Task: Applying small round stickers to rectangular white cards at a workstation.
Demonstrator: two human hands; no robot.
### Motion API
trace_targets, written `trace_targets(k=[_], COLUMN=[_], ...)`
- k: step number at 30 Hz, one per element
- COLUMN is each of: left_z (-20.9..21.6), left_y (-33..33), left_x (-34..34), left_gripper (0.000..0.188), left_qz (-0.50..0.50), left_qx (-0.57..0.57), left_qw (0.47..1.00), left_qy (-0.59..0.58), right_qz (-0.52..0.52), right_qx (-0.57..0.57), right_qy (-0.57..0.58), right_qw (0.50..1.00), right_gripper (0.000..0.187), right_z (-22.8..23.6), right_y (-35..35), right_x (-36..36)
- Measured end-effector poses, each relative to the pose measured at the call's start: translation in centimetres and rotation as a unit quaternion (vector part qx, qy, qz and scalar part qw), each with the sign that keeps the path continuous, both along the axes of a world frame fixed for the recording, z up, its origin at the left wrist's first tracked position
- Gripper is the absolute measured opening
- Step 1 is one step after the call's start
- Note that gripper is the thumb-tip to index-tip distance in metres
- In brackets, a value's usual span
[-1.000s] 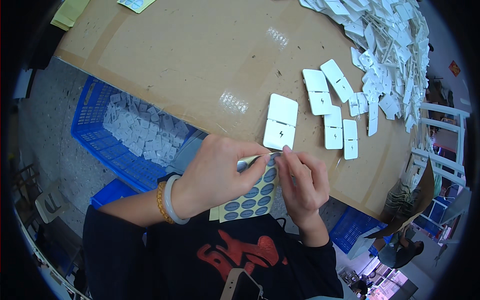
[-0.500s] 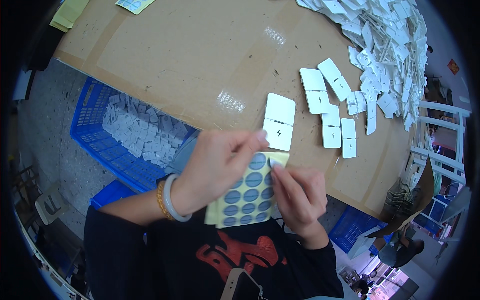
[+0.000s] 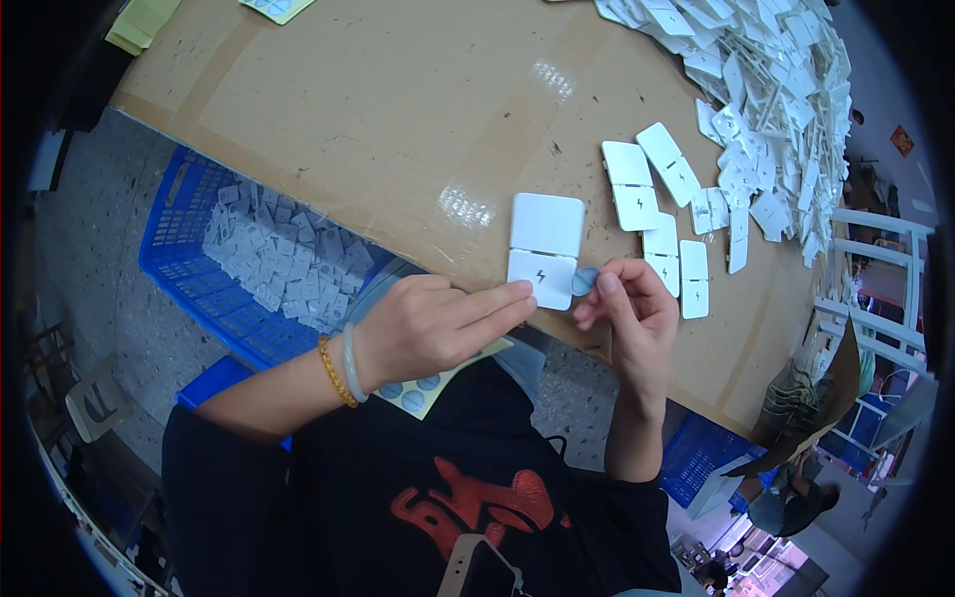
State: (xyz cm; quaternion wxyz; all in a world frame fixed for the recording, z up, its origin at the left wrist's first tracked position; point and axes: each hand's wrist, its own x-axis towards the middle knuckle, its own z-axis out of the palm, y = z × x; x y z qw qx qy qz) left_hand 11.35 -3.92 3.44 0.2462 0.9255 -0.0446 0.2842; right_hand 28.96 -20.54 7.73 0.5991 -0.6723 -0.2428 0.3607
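Note:
A white plastic panel (image 3: 545, 231) with a dark lightning mark lies at the table's near edge. My left hand (image 3: 443, 323) reaches to its lower left corner, fingers extended and pressed together, their tips gripping that corner. Between the thumb and fingers of my right hand (image 3: 642, 313) is a round grey-blue sticker (image 3: 585, 282), pinched just right of the panel's lower part. Below my left hand a pale yellow sticker sheet (image 3: 460, 374) shows in part, with round stickers on it; the hand and wrist hide the remainder.
Several similar white panels (image 3: 627, 169) lie to the right, beside a large heap of white parts (image 3: 771, 90). A blue basket (image 3: 164, 234) with white pieces stands left of the cardboard-covered table (image 3: 398, 109). Another sticker sheet (image 3: 288, 8) lies at the far edge.
My right hand has left the sheet and risen to the panel's right side with a sticker. My left hand now touches the panel, which has turned slightly. The sheet sits lower, mostly covered.

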Motion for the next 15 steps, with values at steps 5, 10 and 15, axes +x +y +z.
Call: trace_targets(k=[5, 10, 15], left_z=[1.6, 1.4, -0.3], left_y=[-0.9, -0.3, -0.2], left_x=[2.1, 2.5, -0.9], left_gripper=[0.035, 0.030, 0.024], left_qz=[0.074, 0.023, -0.046], left_qx=[-0.029, 0.063, 0.091], left_qw=[0.996, 0.998, 0.995], left_qy=[0.027, -0.009, -0.005], right_qz=[-0.044, -0.045, 0.039], right_qx=[0.049, 0.074, -0.042], right_qy=[-0.051, 0.018, 0.063], right_qw=[0.997, 0.996, 0.996], right_gripper=[0.014, 0.014, 0.012], right_z=[-0.5, -0.5, 0.1], right_y=[0.9, 0.0, -0.5], right_x=[1.2, 0.3, 0.0])
